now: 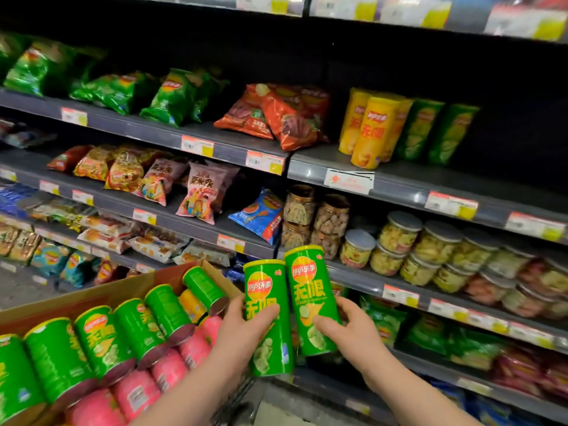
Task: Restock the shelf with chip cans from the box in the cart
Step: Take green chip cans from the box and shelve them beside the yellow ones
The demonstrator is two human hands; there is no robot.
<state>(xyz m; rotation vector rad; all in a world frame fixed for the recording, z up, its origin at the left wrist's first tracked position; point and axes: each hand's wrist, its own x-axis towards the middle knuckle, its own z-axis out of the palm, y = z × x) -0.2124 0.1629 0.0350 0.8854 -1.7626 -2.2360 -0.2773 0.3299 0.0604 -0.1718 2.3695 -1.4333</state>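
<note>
A green can (269, 318) is held upright in the left hand (242, 325), and a second can (310, 299), tilted slightly left, is gripped in the right hand (353, 330). The box (101, 292) of cans lies to the left. The shelf (399, 179) spot beside the green cans (436, 132) lies up and right, nearer the right hand. Its depth is lost in shadow.

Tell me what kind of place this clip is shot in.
Most likely a supermarket snack aisle: tiered shelves with price tags along their edges, rows of chip bags, and an open box of chip cans for restocking.
</note>
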